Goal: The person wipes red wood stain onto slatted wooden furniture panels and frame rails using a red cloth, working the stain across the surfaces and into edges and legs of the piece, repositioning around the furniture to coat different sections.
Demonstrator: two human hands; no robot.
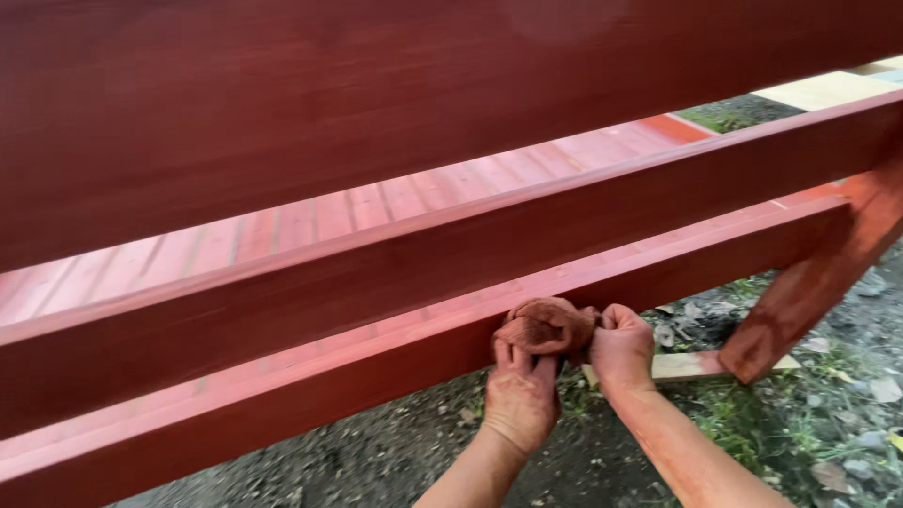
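While we look down from the head camera, our left hand (pixel 520 395) and right hand (pixel 621 350) meet at a stained rag (pixel 548 325), bunched into a reddish-brown wad against the near edge of the lowest red beam (pixel 310 390). Our left fingers (pixel 513 355) press up under the rag and curl round it; our right fingers are clenched on its right end. Both hands and forearms are smeared with the same red colour. The rag looks damp and crumpled, its folds dark brown. Above it run a middle beam (pixel 470 254) and a broad upper board (pixel 376 103), all stained deep red, with red slats (pixel 376 202) visible between them. At right a slanted leg (pixel 818 273) rests on a pale wood scrap (pixel 691 365). Below lies gravelly ground (pixel 376 456) with patches of grass and leaves.
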